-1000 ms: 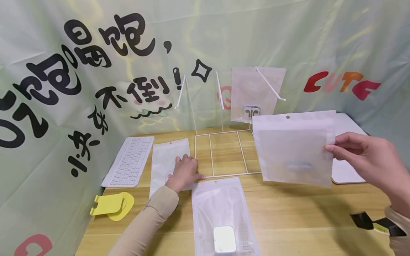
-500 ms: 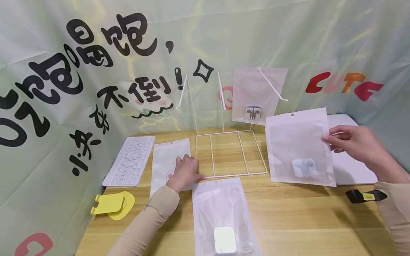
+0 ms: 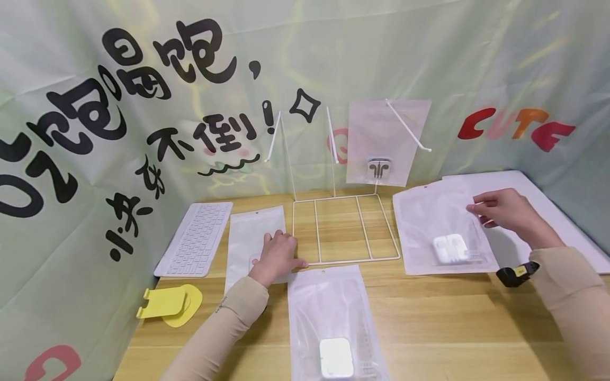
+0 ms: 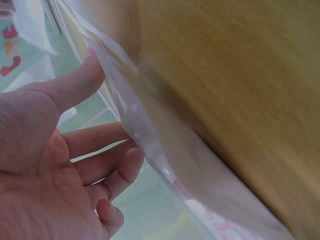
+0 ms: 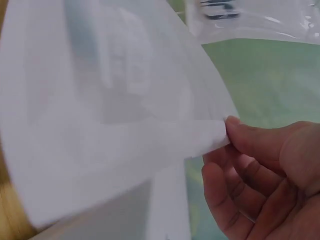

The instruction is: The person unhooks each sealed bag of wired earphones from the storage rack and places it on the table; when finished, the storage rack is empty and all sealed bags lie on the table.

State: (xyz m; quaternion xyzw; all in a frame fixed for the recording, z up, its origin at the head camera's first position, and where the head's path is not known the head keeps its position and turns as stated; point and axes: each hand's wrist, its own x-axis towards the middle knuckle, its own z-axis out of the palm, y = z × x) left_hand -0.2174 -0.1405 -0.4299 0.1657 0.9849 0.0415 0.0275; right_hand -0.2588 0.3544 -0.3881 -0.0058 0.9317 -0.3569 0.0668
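Observation:
My right hand [image 3: 505, 211] pinches the upper right corner of a white translucent zip bag [image 3: 424, 217], which leans low over the table at the right. A white earphone case [image 3: 450, 248] shows through its lower part. In the right wrist view, the thumb [image 5: 260, 142] presses on that bag's corner. My left hand [image 3: 275, 256] rests on another white zip bag [image 3: 243, 233], its relaxed fingers over the bag and its thumb by the rack's front bar. A third zip bag [image 3: 329, 301] lies in front, with a white rounded square object [image 3: 336, 358] inside.
A white wire rack [image 3: 352, 261] stands in the middle with prongs at the top. From its right prong hangs a zip bag [image 3: 388, 127] with earphones. A white keyboard [image 3: 197, 238] and a yellow phone stand [image 3: 171, 304] sit left; a white flat board [image 3: 538, 211] lies right.
My right hand has brought its zip bag down and turned it, from upright beside the rack to leaning close over the table, so the earphone case shows. My left hand has stayed put.

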